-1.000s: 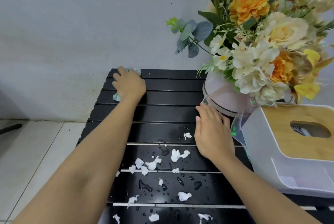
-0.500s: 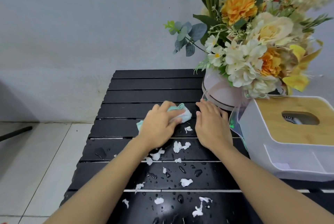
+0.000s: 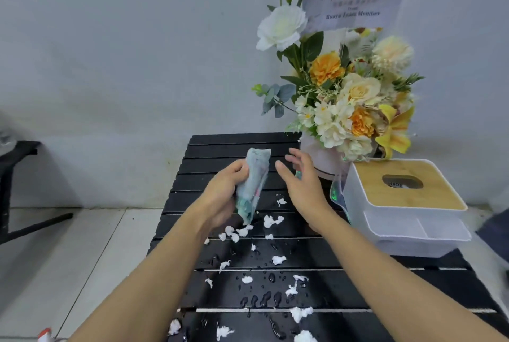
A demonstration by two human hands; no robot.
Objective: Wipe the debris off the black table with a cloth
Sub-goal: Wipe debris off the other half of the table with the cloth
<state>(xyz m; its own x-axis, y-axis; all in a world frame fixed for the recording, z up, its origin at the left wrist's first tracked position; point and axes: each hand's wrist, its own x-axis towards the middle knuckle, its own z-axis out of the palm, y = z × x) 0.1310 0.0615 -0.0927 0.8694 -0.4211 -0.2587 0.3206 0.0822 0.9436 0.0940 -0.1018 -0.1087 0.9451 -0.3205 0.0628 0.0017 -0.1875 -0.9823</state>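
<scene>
The fingers [image 3: 239, 170] of the left hand [image 3: 223, 195] are curling round a pale blue-green cloth [image 3: 254, 176], gripping it bunched and upright above the middle slats of the black worktop [image 3: 220, 140]. Just beside it, the right hand [image 3: 303, 192] is hovering with its fingers [image 3: 298, 155] spread apart and holding nothing, palm facing the cloth. White paper scraps [image 3: 271, 221] are lying scattered from the middle of the worktop to its near edge, among water droplets [image 3: 264, 299]. A flower arrangement [image 3: 344, 110] is standing at the far right corner, and a white tissue box [image 3: 405, 201] is sitting at the right edge in front of it.
</scene>
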